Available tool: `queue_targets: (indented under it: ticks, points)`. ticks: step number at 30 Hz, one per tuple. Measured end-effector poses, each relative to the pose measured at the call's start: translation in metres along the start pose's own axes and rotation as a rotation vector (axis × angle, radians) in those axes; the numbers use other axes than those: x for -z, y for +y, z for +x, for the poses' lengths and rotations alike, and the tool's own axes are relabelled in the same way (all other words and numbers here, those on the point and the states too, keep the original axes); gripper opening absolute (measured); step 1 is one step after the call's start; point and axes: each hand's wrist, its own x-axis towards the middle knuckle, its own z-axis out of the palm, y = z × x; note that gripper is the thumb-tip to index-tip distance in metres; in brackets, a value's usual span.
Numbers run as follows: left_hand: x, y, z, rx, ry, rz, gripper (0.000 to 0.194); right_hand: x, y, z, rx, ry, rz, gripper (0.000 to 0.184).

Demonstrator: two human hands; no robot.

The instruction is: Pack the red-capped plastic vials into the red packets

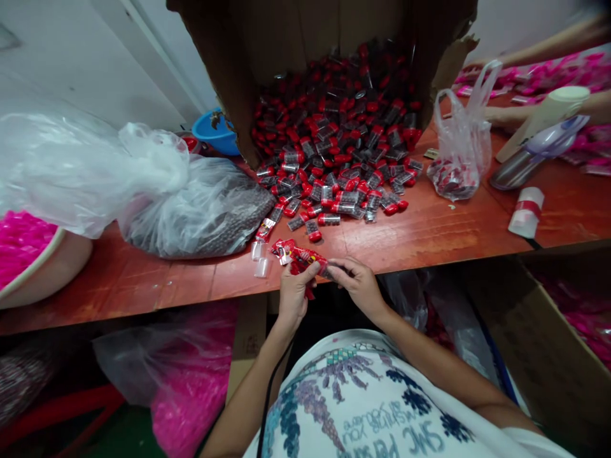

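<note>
My left hand (294, 292) grips a bunch of red printed wrappers (300, 257) just past the table's front edge, thumb on top. At the bunch's right end the fingers of my right hand (359, 286) are pinched together; a small dark piece seems to be between them, too small to name. Beyond my hands, many small clear containers with red caps and dark contents (334, 197) spill over the table. Clear empty cups (261, 267) lie left of the wrappers, with a red-labelled container (265, 229) behind them.
A large torn cardboard box (305, 32) lies open behind the pile. To the left are a tied bag of dark beads (205, 210), a blue basin (217, 132) and a bowl of pink pieces (62, 261). Rightward stand a plastic bag (461, 146) and a tumbler (518, 166); another person's arms reach in.
</note>
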Motion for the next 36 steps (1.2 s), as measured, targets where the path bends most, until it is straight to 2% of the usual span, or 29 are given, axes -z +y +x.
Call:
queue_targets:
  ticks: [4,7,12,14,18,24,26,29,31,36]
  points:
    - [-0.001,-0.001,-0.001,-0.009,-0.005,0.035,0.029,-0.004,0.002,-0.003,0.069,0.058,-0.072,0.026]
    - [0.0,-0.003,0.0,-0.009,0.011,0.011,0.03,-0.003,0.002,-0.002,0.135,0.046,-0.15,0.024]
    - [0.002,-0.005,0.002,0.047,-0.004,-0.072,0.027,-0.002,0.006,0.001,-0.065,0.034,0.039,0.029]
    - [0.001,-0.006,0.001,0.037,0.006,-0.064,0.027,-0.002,0.007,0.001,-0.075,0.035,0.059,0.03]
    - [-0.003,-0.007,-0.003,-0.014,0.1,0.0,0.03,-0.002,0.01,0.0,-0.017,0.079,-0.004,0.028]
    - [-0.002,-0.006,-0.004,0.006,0.03,0.029,0.031,-0.005,0.014,0.003,-0.159,0.035,0.127,0.032]
    - [-0.003,-0.003,-0.004,-0.002,0.029,0.047,0.031,-0.007,0.013,0.001,-0.081,0.066,0.043,0.03]
    - [-0.004,0.0,-0.005,-0.034,0.055,0.113,0.031,-0.007,0.01,-0.004,0.117,0.109,-0.178,0.025]
    - [-0.004,-0.001,-0.005,-0.052,0.073,0.132,0.031,-0.008,0.01,-0.006,0.165,0.118,-0.233,0.024]
    - [-0.003,-0.006,-0.001,-0.033,0.066,0.044,0.028,-0.007,0.014,-0.002,-0.047,0.092,-0.039,0.03]
